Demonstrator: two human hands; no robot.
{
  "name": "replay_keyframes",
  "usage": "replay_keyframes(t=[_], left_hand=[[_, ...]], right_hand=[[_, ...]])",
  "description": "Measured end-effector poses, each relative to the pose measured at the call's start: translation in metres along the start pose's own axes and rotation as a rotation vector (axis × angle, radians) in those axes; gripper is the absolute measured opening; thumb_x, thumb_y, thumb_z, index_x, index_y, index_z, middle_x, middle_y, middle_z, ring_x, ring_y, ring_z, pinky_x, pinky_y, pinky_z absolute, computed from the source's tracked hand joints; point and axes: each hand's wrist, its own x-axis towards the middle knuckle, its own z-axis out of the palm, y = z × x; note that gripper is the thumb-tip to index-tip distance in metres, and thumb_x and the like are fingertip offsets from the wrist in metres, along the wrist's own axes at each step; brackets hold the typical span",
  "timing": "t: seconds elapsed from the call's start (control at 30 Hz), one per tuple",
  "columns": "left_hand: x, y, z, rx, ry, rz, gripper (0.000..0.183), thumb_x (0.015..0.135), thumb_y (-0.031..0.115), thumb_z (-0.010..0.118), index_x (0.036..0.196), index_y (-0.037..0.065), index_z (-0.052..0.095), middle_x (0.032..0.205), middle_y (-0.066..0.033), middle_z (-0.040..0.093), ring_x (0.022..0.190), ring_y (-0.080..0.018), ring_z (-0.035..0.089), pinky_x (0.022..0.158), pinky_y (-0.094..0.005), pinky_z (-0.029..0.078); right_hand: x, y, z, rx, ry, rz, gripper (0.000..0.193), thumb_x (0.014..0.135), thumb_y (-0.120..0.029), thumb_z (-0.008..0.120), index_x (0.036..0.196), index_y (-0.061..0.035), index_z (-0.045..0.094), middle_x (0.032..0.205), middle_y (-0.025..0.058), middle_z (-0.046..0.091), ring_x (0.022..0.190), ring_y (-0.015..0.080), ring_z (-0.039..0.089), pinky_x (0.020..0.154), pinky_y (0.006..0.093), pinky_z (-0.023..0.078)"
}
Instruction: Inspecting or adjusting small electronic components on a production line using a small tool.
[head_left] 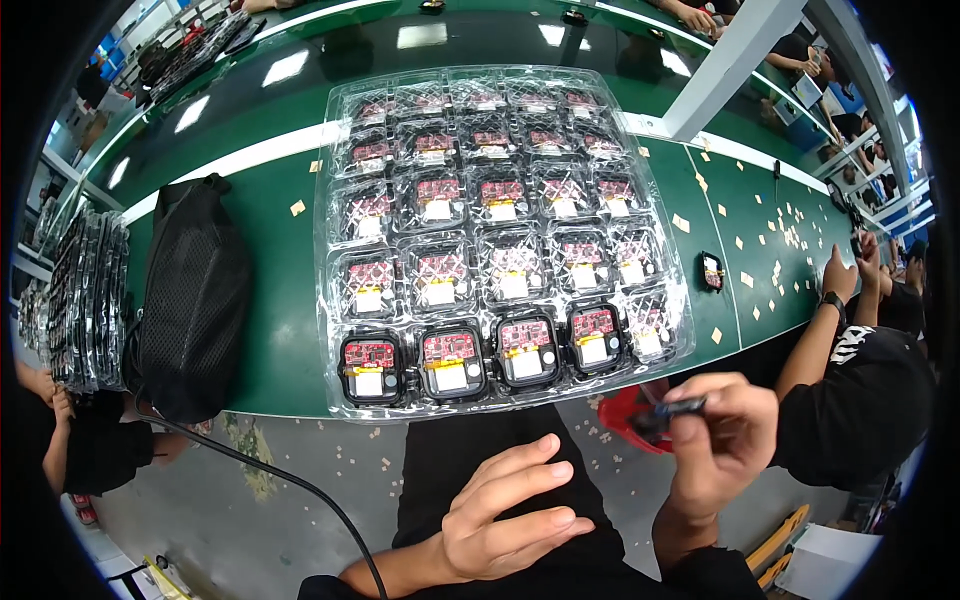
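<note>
My left hand (pixel 508 522) hovers over my lap, fingers stretched and apart, holding nothing. Between the thumb and fingers of my right hand (pixel 728 435) is a small dark piece (pixel 676 408), too blurred to name. Behind it, by the table edge, shows a red object (pixel 625 425) whose kind I cannot make out. Beyond both hands lies a clear plastic tray (pixel 330 385) with rows of square black housings (pixel 452 362), each showing a red circuit board and a white block. Four front housings look bare; those farther back appear through shiny, crosshatched clear plastic.
A black mesh bag (pixel 195 305) stands left of the tray, near stacked clear trays (pixel 85 300). One loose housing (pixel 711 271) and scattered paper bits (pixel 790 232) lie to the right. A black cable (pixel 300 482) crosses below. Co-workers sit on both sides; a grey post (pixel 735 70) rises behind.
</note>
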Motion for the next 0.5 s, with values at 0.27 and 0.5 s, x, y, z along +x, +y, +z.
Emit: replay_keyframes(t=[0.27,0.5], left_hand=[[-0.003,-0.006,0.003,-0.017,0.053,-0.068,0.049,0.075,0.011,0.091,0.116,0.006,0.066,0.129,-0.0219,0.062,0.122,-0.0417,0.063,0.099,-0.0468,0.058],[0.004,-0.015,-0.005,0.052,-0.007,-0.113,0.06,0.079,0.016,0.09,0.126,0.002,0.057,0.138,-0.0305,0.052,0.128,-0.0434,0.059,0.106,-0.0484,0.053]], right_hand=[[0.07,0.011,-0.001,-0.454,-0.143,0.083,0.016,0.083,0.006,0.074,0.098,0.0021,0.07,0.084,0.0087,0.066,0.065,0.0128,0.059,0.059,0.0238,0.044],[0.077,0.015,0.001,-0.625,-0.187,-0.088,0.017,0.081,0.006,0.075,0.097,0.0002,0.071,0.095,0.0103,0.065,0.075,0.0209,0.068,0.065,0.0317,0.053]])
